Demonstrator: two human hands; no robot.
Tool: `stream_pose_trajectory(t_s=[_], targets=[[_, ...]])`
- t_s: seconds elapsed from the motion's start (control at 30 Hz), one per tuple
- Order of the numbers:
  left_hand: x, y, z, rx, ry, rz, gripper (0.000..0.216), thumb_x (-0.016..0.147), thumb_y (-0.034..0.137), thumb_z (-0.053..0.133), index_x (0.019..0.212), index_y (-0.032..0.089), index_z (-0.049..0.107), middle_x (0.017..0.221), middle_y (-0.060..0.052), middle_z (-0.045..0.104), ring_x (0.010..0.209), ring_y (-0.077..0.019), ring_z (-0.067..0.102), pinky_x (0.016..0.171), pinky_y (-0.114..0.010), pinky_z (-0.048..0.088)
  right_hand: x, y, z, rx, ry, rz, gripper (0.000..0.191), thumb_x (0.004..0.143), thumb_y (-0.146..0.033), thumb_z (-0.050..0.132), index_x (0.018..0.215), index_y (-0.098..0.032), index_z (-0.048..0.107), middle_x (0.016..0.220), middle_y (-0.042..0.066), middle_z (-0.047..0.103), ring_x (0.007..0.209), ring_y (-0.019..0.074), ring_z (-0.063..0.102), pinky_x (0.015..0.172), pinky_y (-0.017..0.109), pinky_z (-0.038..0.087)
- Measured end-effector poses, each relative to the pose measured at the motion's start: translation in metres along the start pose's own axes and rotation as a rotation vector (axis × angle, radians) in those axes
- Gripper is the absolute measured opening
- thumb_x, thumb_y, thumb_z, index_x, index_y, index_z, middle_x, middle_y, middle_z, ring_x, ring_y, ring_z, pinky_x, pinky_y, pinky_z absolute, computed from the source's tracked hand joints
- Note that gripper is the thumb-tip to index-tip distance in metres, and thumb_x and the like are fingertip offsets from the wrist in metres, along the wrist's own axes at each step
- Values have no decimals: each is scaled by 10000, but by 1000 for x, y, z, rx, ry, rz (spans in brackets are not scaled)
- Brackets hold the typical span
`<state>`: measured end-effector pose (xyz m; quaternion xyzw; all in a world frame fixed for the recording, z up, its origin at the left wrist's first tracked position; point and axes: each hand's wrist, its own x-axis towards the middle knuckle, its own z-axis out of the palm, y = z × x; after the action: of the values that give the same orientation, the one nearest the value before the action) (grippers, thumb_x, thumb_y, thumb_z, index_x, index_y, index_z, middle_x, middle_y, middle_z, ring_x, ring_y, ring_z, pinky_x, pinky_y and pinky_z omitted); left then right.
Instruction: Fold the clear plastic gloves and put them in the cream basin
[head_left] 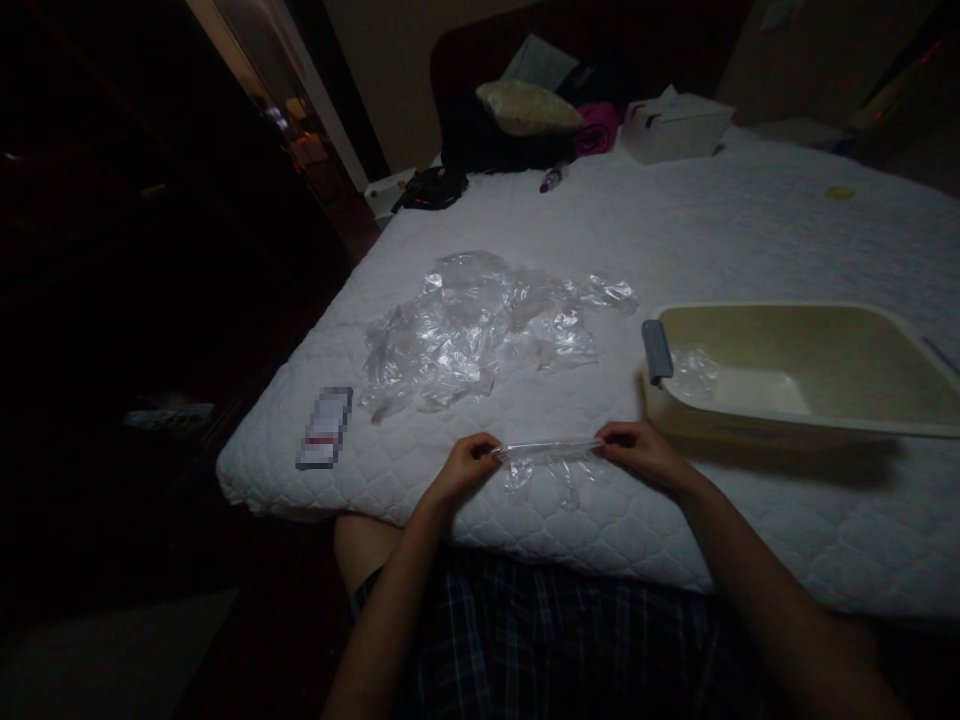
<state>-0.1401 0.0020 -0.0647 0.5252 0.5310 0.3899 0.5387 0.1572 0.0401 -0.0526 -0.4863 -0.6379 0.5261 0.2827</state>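
The left hand (469, 465) and right hand (641, 450) each pinch one end of a clear film (551, 455), taut over the bed (750, 230) edge, near the basin (750, 425). Pulling harder could tear it, and the dim light hides creases.

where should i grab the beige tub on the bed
Take the beige tub by its near long rim, coming from the near side with the right hand, which is closest. The rim flares into a lip that fingers could hook under, and the tub sits flat, open side up. Right now that hand pinches a clear plastic piece.
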Motion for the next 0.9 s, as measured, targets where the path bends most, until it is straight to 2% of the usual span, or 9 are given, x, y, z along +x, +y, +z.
stream_pose_trajectory(t_s=[0.2,0.27,0.37,0.43,0.67,0.9], targets=[[1,2,2,-12,58,140,162,614,226,671,737,139,609,813,-27,573,733,-118,521,643,-209,391,1,-4,4,20,60,14,294,646,-426,638,742,-149,615,578,8,562,524,122,502,481,241,382],[0,3,4,-34,87,110,207,608,241,681,773,143,602,759,-6,548,657,-93,497,578,-191,376,4,-6,8,26,126,2,290,659,-427,622,744,-150,609,578,10,566,493,113,489,450,233,368],[0,2,7,-67,106,7,286,623,288,684,854,150,586,600,53,463,477,-40,369,448,-163,278,8,-8,15,13,207,-54,265,665,-412,622,728,-155,604,621,25,594,516,119,510,463,234,385],[0,1,8,-83,123,5,270,628,298,682,826,145,581,589,58,458,458,-31,343,430,-160,252,10,-7,18,-11,230,-92,247,662,-399,628,717,-159,605,653,37,615,560,134,538,497,244,412],[2,-1,10,-139,157,10,178,618,257,655,683,145,534,526,70,453,436,-45,386,413,-166,279,8,-3,18,-38,204,-119,185,659,-320,630,744,-157,610,635,22,606,577,137,548,528,250,429],[1,-1,10,-129,160,37,124,640,217,625,684,140,538,518,69,440,423,-45,391,392,-159,302,7,-3,15,-19,156,-124,145,671,-284,605,747,-162,624,664,31,629,623,155,575,583,276,452]])
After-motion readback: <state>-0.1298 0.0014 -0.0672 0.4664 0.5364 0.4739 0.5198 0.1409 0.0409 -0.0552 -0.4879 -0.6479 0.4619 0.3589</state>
